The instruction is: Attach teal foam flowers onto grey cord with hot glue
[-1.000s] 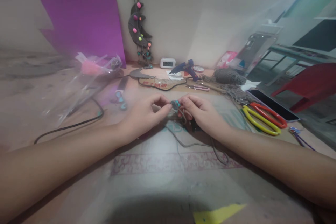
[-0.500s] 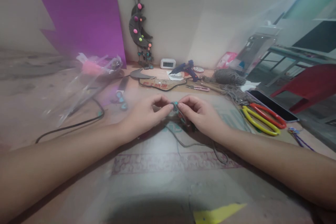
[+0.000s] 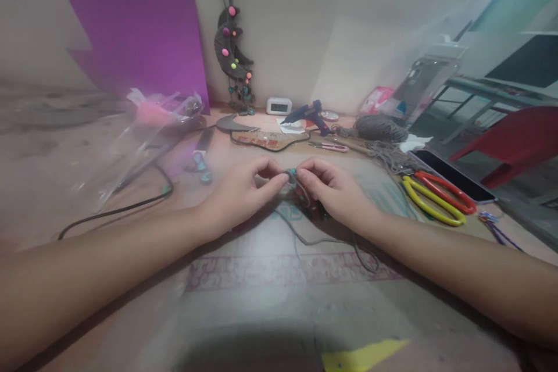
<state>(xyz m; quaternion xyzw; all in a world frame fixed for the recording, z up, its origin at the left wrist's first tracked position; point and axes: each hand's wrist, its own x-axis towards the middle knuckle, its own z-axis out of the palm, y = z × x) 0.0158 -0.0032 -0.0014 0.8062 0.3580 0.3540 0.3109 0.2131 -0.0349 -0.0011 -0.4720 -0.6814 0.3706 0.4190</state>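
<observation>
At the middle of the table my left hand [image 3: 253, 189] pinches a small teal-and-grey piece [image 3: 290, 175] between thumb and forefinger. Very close on its right, my right hand [image 3: 329, 186] is closed in a pinch on grey yarn [image 3: 314, 242], which trails from under the hands across the mat and curls near the right wrist. The fingertips hide much of the small piece. Below the right fingers hangs something dark and reddish, too blurred to name.
Yellow-and-red-handled pliers [image 3: 436, 200] and a phone [image 3: 453, 174] lie right, near a grey yarn ball [image 3: 380, 128]. A blue glue gun [image 3: 309, 116], thread snips [image 3: 329, 146] and a white clock [image 3: 279, 106] stand behind. Teal pieces [image 3: 201, 167] and a plastic bag [image 3: 152, 119] lie left.
Both hands stay in nearly the same place. The right fingertips have shifted slightly right, so a little more of the teal-and-grey piece and the strand beneath shows.
</observation>
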